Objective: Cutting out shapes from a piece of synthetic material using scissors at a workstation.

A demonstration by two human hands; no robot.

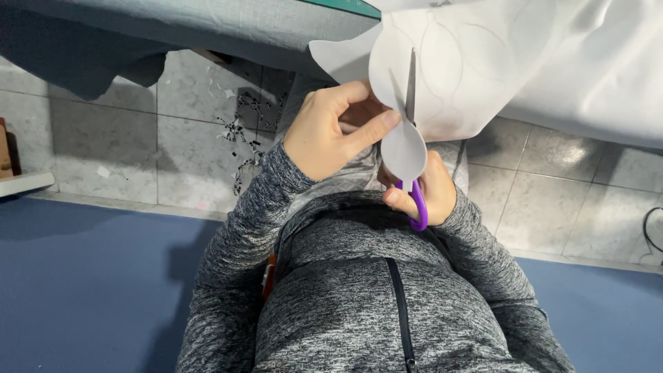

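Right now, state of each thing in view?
Scissors: blades partly open, mid-cut in the sheet.
White sheet: partly cut along drawn curves, hanging off the table.
Left hand: pinching the sheet.
Right hand: gripping the purple handle.
Floor scraps: scattered on tiles.

The left hand [330, 131] is raised before the chest, thumb and fingers pinched together. The right hand [427, 188] is held just beside it, nearer the body, fingers curled shut. Both forearms are bent inward.
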